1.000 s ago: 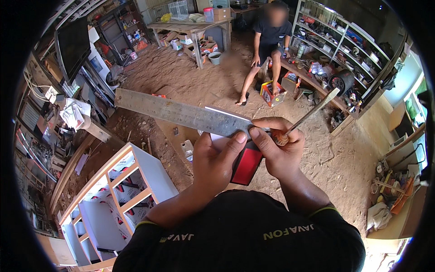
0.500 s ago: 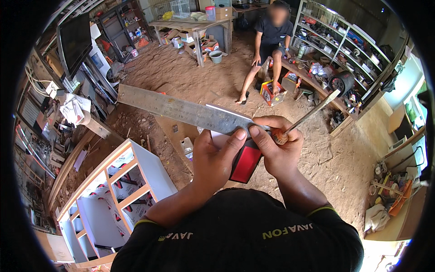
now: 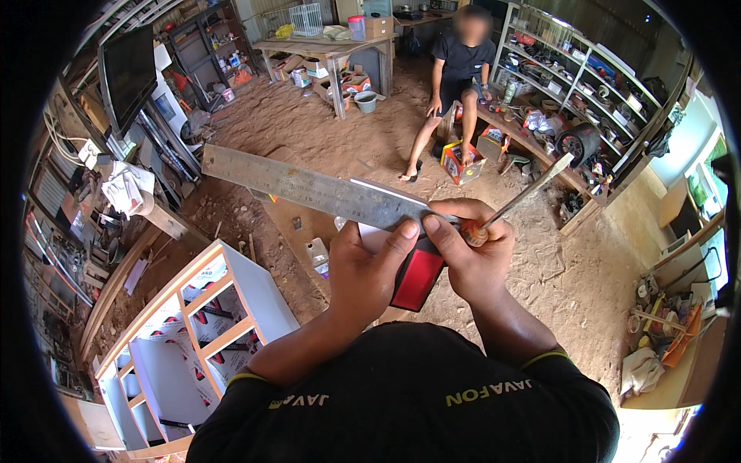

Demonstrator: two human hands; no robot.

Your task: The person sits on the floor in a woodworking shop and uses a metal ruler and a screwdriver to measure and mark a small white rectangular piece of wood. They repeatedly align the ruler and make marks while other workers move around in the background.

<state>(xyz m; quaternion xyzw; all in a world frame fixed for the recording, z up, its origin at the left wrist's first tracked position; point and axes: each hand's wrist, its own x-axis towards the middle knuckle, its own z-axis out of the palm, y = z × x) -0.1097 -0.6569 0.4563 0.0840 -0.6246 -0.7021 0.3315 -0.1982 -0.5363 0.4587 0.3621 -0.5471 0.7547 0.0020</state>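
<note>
A long steel ruler [image 3: 293, 179] lies slanted across a white strip [image 3: 370, 238] and a black-edged piece with a red face [image 3: 419, 282]. My left hand [image 3: 363, 274] is closed on these, thumb pressed on the ruler near its right end. My right hand [image 3: 475, 262] is closed as well: its thumb presses the ruler end beside my left thumb, and it also grips a flat-blade screwdriver [image 3: 527, 194] whose shaft points up and right. The parts under my fingers are hidden.
A person [image 3: 463, 77] sits on a cluttered wooden bench [image 3: 563, 166] before metal shelves. A framed cabinet [image 3: 208, 332] stands at lower left, a wooden table [image 3: 297, 45] at the back, a cluttered side table [image 3: 671, 370] at right. Dirt floor [image 3: 556, 285] lies between.
My hands and the held items have shifted very slightly up since the first frame, and the screwdriver's blade has tilted a little to the left. The grip looks the same.
</note>
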